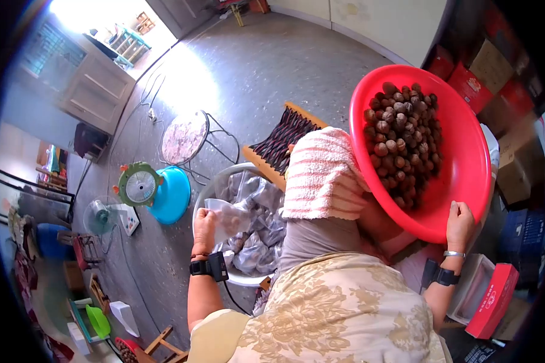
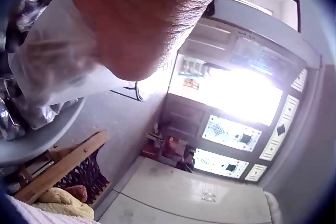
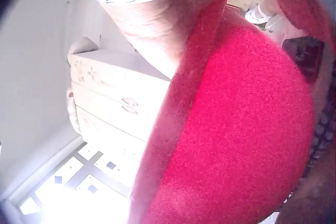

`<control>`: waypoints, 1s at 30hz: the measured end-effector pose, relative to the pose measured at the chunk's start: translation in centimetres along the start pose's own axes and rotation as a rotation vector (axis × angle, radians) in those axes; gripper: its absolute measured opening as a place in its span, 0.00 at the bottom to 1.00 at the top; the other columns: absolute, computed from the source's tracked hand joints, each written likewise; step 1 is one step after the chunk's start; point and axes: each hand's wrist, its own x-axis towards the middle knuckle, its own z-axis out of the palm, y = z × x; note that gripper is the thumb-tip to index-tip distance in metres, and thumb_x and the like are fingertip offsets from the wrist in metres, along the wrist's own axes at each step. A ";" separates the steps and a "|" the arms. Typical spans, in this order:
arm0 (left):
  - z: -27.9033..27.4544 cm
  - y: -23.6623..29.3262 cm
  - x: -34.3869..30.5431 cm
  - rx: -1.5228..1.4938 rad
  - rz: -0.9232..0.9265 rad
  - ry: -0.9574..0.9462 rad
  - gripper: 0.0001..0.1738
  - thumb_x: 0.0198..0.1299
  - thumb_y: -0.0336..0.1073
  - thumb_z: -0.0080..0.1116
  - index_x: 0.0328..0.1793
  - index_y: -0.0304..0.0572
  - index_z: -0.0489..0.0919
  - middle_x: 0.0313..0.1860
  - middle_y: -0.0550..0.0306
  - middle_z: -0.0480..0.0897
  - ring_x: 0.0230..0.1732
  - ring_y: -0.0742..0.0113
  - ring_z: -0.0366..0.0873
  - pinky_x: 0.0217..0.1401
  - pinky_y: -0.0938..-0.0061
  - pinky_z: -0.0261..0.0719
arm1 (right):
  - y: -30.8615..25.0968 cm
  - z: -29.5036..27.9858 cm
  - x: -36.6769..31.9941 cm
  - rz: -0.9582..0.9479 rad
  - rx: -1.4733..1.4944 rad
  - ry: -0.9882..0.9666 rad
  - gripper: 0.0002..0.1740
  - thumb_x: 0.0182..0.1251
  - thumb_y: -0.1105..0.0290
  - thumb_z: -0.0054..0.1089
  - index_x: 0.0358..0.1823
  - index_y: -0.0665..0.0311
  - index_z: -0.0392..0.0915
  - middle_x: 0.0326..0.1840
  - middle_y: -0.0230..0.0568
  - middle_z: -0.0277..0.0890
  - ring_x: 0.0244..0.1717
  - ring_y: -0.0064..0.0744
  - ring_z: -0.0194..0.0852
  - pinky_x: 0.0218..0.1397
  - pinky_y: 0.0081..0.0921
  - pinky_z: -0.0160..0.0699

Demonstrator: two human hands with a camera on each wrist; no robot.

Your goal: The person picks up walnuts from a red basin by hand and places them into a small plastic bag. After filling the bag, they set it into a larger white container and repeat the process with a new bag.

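My left hand [image 1: 204,228] grips the top of a translucent plastic bag [image 1: 230,219]. In the left wrist view, brownish lumps show through this bag [image 2: 50,64]. It hangs over a pale basin [image 1: 242,281] packed with several filled plastic bags [image 1: 251,253], to the left of the knee. On the right, my right hand [image 1: 460,224] holds the near rim of a big red basin [image 1: 463,160], thumb side up. Walnuts [image 1: 402,136] are heaped toward the basin's far left side, and its near right part is bare. Fingers under the rim are hidden.
A striped towel [image 1: 321,175] drapes the knee. Beyond the pale basin stands a low stool with woven cords [image 1: 284,133]. Left of it are a round stool [image 1: 184,136] and a blue stool [image 1: 171,196] with a green fan [image 1: 140,186]. Boxes [image 1: 518,160] line the right side.
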 end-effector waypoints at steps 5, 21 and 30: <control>0.5 -2.4 -1.6 -0.011 0.006 0.015 0.05 0.72 0.31 0.56 0.40 0.41 0.76 0.34 0.65 0.79 0.37 0.76 0.72 0.43 0.75 0.75 | -0.5 -0.1 0.2 -0.025 -0.069 -0.035 0.16 0.76 0.61 0.60 0.36 0.69 0.81 0.35 0.60 0.81 0.37 0.61 0.80 0.42 0.48 0.76; 1.4 -8.8 -0.6 0.170 0.039 -0.174 0.04 0.74 0.31 0.57 0.43 0.40 0.78 0.32 0.59 0.79 0.36 0.72 0.74 0.41 0.71 0.77 | -0.4 -0.3 0.1 -0.006 -0.153 -0.113 0.18 0.77 0.60 0.60 0.34 0.69 0.80 0.31 0.61 0.79 0.31 0.61 0.77 0.38 0.49 0.74; 3.3 -7.4 -0.9 0.333 0.151 -0.341 0.05 0.73 0.32 0.56 0.43 0.40 0.77 0.34 0.63 0.77 0.39 0.71 0.71 0.44 0.70 0.76 | 0.2 -0.1 0.4 0.006 -0.223 -0.142 0.19 0.75 0.57 0.61 0.32 0.66 0.81 0.32 0.61 0.80 0.33 0.64 0.79 0.38 0.52 0.74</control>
